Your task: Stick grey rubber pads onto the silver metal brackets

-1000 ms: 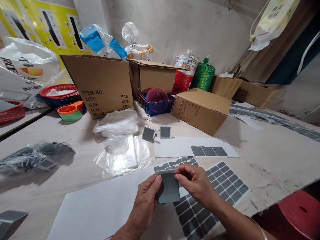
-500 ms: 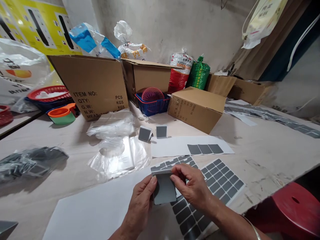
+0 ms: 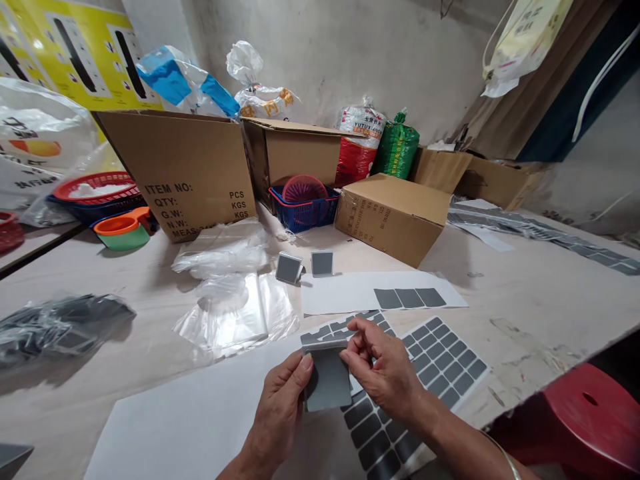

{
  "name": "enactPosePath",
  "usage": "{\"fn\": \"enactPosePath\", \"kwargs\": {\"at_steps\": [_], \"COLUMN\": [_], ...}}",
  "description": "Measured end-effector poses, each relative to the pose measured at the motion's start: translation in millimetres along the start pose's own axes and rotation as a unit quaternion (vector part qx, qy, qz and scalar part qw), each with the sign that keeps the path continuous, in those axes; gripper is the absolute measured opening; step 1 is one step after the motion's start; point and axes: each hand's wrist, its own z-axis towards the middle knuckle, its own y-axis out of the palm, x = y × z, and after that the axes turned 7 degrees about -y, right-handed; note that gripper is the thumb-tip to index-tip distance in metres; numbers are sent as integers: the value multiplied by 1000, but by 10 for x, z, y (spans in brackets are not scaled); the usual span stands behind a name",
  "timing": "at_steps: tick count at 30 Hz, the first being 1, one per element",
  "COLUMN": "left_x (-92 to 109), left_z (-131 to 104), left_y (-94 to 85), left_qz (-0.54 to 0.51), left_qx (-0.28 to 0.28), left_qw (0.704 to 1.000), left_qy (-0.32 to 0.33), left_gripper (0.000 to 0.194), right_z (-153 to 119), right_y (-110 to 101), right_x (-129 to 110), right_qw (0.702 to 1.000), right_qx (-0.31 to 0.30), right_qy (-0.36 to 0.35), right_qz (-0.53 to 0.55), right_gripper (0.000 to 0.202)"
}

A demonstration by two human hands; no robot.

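A dark grey, roughly square plate (image 3: 329, 381) with a bent, shiny strip along its top edge is held over the white sheets. My left hand (image 3: 283, 400) grips its left edge, thumb in front and fingers behind. My right hand (image 3: 383, 367) is closed at the upper right corner, its thumb against the edge and its index finger bent above the strip. Beneath lie sheets of grey rounded stickers (image 3: 443, 360), partly covered by my right hand and the plate. Two small bent plates with grey faces, one tilted (image 3: 289, 268) and one more upright (image 3: 323, 263), stand behind.
A white strip (image 3: 345, 293) bears three grey squares. Clear plastic bags (image 3: 240, 313) lie left of it, and a bag of dark pieces (image 3: 65, 330) lies far left. Cardboard boxes (image 3: 393, 213) and a blue basket (image 3: 304, 212) line the back. A red stool (image 3: 590, 413) stands at right.
My right index finger has lifted slightly off the strip at the plate's top edge. The left hand keeps its grip, and the plate has barely moved.
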Motion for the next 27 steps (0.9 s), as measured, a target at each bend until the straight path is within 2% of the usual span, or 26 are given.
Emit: {"fn": "enactPosePath", "kwargs": {"at_steps": [7,14,27], "left_x": [1,15,40], "left_z": [1,12,-15], "left_y": [-17,-26,-9], "left_qz": [22,29,36], "left_qx": [12,-6,-7], "left_qw": [1000,999,999], "left_qy": [16,22,15], "left_gripper": [26,28,26], "right_z": [20,32,23], "right_y": [-17,-23,-36], "right_x": [-29,-39,-13], "right_qw": [1000,1000,999], "right_qx": [-11,-19,-28], "right_qy": [3,12,28], "right_qz": [-16,-12,8], "right_gripper": [20,19,18]}}
